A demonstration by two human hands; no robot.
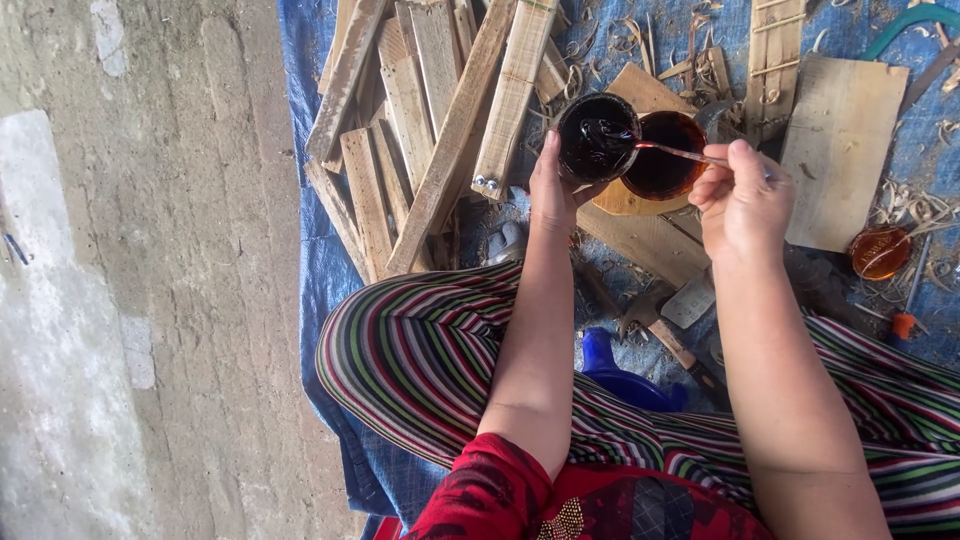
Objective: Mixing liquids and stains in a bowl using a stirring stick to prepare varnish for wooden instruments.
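Observation:
My left hand holds up a small round container of thick black liquid. My right hand grips a thin stick whose tip dips into that black liquid. Just behind it, a second round container of dark reddish-brown liquid rests on a piece of wood. I sit cross-legged in striped trousers on a blue tarp.
A pile of wooden slats lies at the left of the tarp. A flat board is at the right, with an amber lid below it. Wood shavings are scattered about. A blue plastic object sits between my legs. Concrete floor lies at the left.

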